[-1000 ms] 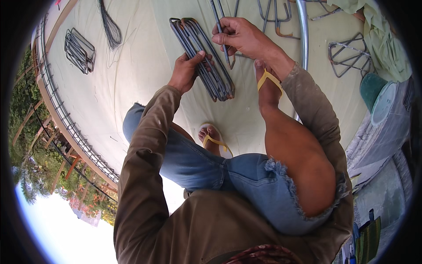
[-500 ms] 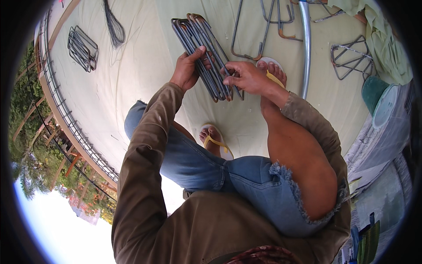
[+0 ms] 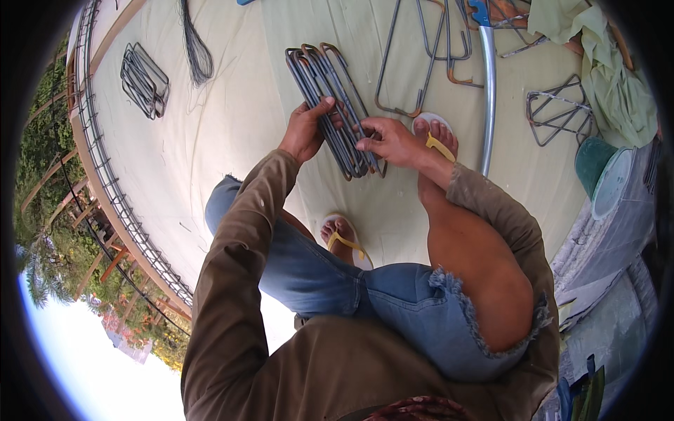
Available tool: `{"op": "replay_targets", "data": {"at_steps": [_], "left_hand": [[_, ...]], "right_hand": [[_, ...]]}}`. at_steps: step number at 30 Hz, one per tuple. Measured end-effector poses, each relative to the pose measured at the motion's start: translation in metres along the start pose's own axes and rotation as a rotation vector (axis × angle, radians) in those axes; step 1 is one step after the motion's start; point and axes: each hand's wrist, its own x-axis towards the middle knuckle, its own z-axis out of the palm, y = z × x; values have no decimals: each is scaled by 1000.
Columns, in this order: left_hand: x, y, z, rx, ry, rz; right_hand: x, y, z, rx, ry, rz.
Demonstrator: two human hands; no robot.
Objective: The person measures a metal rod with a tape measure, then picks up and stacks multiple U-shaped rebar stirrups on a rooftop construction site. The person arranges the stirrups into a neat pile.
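A bundle of rusty rebar stirrups [image 3: 314, 76], bent into long rectangles, is held up ahead of my knees, leaning with its far end to the left. My left hand [image 3: 305, 133] grips the bundle's left side, thumb lying over the rods and the other fingers partly hidden beneath them. On the right side my right hand [image 3: 390, 142] has its thumb and fingers closed on the rods near the lower end. A few loose larger bent bars [image 3: 420, 91] lie just beyond my right hand, near my sandalled foot.
At left lie another stirrup stack [image 3: 144, 81] and a hank of thin wire [image 3: 199, 59]. A curved silver tube [image 3: 488, 105] with a blue end stands right of my hands. Farther right are bent bars [image 3: 559, 111], pale green cloth [image 3: 609, 84] and a green bucket [image 3: 595, 167].
The whole view has shifted, so the bundle and surroundings sit slightly lower in the picture. Both hands keep their hold on the stirrups, with little change in grip.
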Motion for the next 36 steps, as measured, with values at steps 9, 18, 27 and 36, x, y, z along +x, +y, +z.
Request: {"op": "replay_targets", "data": {"at_steps": [9,18,27,36], "left_hand": [[7,-1,-5,10,-97,2],[8,-3,-3,29,-91,-87],[4,0,-9,-29,-65,-57],[2,1,-5,-13,-36,-66]], "right_hand": [[12,-8,5,-303,104,-145],[30,-55,-81,-485,505,-104],[-14,-43,-206,-848,907,496],[-58,-17,-162,-847,885,424]]}}
